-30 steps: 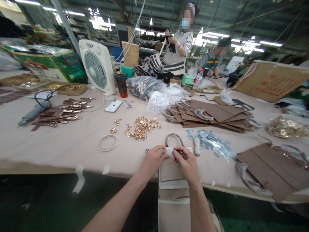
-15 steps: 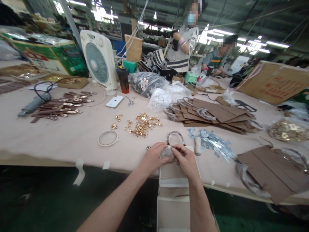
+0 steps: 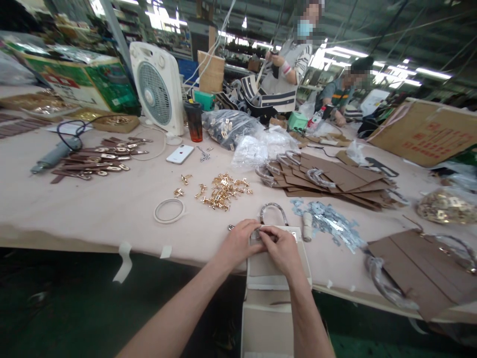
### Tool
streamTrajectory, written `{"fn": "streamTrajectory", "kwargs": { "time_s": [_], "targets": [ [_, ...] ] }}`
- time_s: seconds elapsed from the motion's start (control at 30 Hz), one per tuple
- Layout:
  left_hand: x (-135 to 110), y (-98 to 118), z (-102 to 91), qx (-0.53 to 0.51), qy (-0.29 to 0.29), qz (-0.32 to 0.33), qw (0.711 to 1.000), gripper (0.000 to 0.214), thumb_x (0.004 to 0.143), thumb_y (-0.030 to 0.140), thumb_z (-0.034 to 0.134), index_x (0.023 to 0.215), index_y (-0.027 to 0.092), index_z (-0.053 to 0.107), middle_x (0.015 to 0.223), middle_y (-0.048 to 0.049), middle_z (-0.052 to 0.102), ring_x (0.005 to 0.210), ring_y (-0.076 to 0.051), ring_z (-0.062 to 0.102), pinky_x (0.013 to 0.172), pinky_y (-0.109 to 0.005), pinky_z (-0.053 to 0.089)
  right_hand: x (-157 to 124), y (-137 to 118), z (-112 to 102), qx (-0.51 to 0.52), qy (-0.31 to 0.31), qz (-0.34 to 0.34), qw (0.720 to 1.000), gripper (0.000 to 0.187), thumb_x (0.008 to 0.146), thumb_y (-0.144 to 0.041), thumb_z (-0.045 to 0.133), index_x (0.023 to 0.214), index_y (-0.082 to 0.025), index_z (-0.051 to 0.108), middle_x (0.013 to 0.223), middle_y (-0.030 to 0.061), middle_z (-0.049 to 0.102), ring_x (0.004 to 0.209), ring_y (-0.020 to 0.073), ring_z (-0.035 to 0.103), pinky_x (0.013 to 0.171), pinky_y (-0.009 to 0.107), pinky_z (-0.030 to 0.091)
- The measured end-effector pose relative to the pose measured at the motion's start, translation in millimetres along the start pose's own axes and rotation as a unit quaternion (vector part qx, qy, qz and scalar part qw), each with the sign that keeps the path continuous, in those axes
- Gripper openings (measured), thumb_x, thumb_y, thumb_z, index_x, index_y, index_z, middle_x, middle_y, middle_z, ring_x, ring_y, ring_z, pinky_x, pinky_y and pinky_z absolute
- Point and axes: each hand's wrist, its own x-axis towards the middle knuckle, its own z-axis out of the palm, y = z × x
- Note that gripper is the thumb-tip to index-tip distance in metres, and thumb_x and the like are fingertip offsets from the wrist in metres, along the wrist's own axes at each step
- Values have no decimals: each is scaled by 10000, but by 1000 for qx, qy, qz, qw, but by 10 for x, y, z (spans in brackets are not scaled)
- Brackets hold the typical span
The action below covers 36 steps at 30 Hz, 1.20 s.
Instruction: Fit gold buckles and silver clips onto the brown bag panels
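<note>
A long, pale bag panel [image 3: 268, 271] lies at the table's front edge and hangs down over it. Its curved handle [image 3: 274, 205], wrapped in clear plastic, rests on the table beyond the panel's top. My left hand [image 3: 238, 244] grips the top left of this panel, thumb and fingers closed. Close against it, my right hand [image 3: 280, 247] pinches at the panel's top edge; whatever lies between its fingertips is too small and hidden to name. A small shiny metal plate [image 3: 294, 234] shows on the panel, right of my right hand.
Gold metal fittings [image 3: 223, 191] lie in a heap beyond my hands, with a tape roll [image 3: 169, 211] to the left. Silver plates [image 3: 331, 223] and a pale rolled piece [image 3: 307, 226] are at right. Brown bag panels [image 3: 335, 174] are stacked behind; a fan [image 3: 158, 89] stands back left.
My right hand's fingertips have shifted slightly left toward my left hand, uncovering the metal plate on the panel. The whole view has moved a little.
</note>
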Motion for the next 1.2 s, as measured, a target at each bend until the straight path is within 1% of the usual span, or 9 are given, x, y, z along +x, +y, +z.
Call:
{"fn": "streamTrajectory", "kwargs": {
  "time_s": [0.17,0.37,0.5,0.57,0.63,0.77,0.87,1.0,1.2],
  "targets": [
    [-2,1,-7,0,-3,-1,1000,482,793,199,838,1246,213,673,1286,-107,691,1231,-263,650,1112,-452,525,5,-5,26,-25,30,-45,998,156,868,-307,689,954,-270,813,941,59,779,862,251,696,841,386,517],
    [0,10,-11,12,-9,13,1000,512,776,123,804,1258,205,653,1296,-101,687,1247,-253,640,1124,-434,516,-30,-35,91,-55,41,-46,997,126,874,-267,684,950,-271,784,933,51,736,871,244,666,833,372,496],
    [0,24,-22,26,-6,24,999,461,842,201,783,1281,222,644,1293,-93,689,1246,-249,643,1116,-443,522,-153,-15,94,6,80,-74,994,179,929,-304,656,1062,-262,767,1015,64,723,971,231,660,876,350,507],
    [0,-4,-18,46,-6,28,999,463,860,299,799,1290,223,644,1301,-98,689,1246,-262,645,1098,-456,535,-211,76,15,58,134,-71,987,207,958,-373,639,1068,-241,754,1043,75,713,920,209,653,817,324,517],
    [3,-46,-10,68,-10,29,997,490,857,363,810,1297,222,645,1321,-102,684,1256,-275,642,1102,-475,531,-244,235,-148,105,231,-34,967,292,972,-457,616,1086,-215,731,982,70,699,763,172,614,698,294,499],
    [19,-66,-15,89,-17,38,995,512,886,401,779,1339,224,618,1362,-109,660,1280,-283,625,1126,-501,514,-198,636,-649,140,416,64,896,463,957,-588,579,1134,-173,683,745,-4,600,589,135,485,556,254,398],
    [33,6,-37,95,-10,66,993,509,898,374,765,1359,228,602,1397,-115,633,1314,-292,595,1134,-516,510,-62,858,-939,97,421,87,898,497,937,-617,572,1085,-160,702,741,3,611,638,154,516,602,263,419],
    [31,112,-60,102,7,120,988,453,918,288,726,1355,246,613,1410,-110,627,1357,-304,552,1152,-544,495,112,978,-989,48,385,58,920,540,936,-616,534,1155,-154,709,909,75,712,774,200,609,716,306,487],
    [-36,182,-91,134,1,182,974,406,950,184,630,1349,257,625,1386,-91,661,1365,-296,547,1139,-529,520,71,1114,-1007,64,499,72,861,560,944,-594,529,1238,-142,679,1039,116,720,822,210,628,760,327,507]
  ]
}}
